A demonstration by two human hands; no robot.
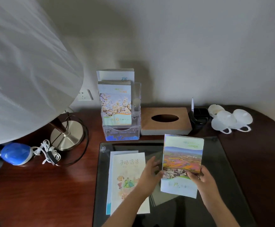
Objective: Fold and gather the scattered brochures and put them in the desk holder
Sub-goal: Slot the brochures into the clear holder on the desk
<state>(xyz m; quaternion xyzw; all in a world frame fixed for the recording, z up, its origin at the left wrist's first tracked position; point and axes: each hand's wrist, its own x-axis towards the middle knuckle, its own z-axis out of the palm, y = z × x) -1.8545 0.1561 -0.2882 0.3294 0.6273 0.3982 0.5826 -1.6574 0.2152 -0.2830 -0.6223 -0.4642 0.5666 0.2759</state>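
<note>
Your right hand, lower right of centre, pinches the landscape brochure by its lower right edge, thumb on the cover and fingers behind. It is lifted off the surface and tilted towards you. Your left hand is open, fingers nearly straight, at that brochure's left edge. I cannot tell whether the fingertips touch the paper or only hover beside it.

Below your left forearm, a cream brochure lies flat on the glass pad, with a second sheet showing under its left edge. Both are well apart from the clear holder at upper centre, whose middle tier already carries a blossom brochure.

The risks, as I judge them:
- A one-edge pinch may let the folded panels spring open or the brochure sag.
- The holder looks light, so a hard push into a tier could tip it back.
- Flat sheets on glass are hard to lift, so you may slide them rather than pick them up.
- Reaching left brings your arm near the lamp base.
</note>
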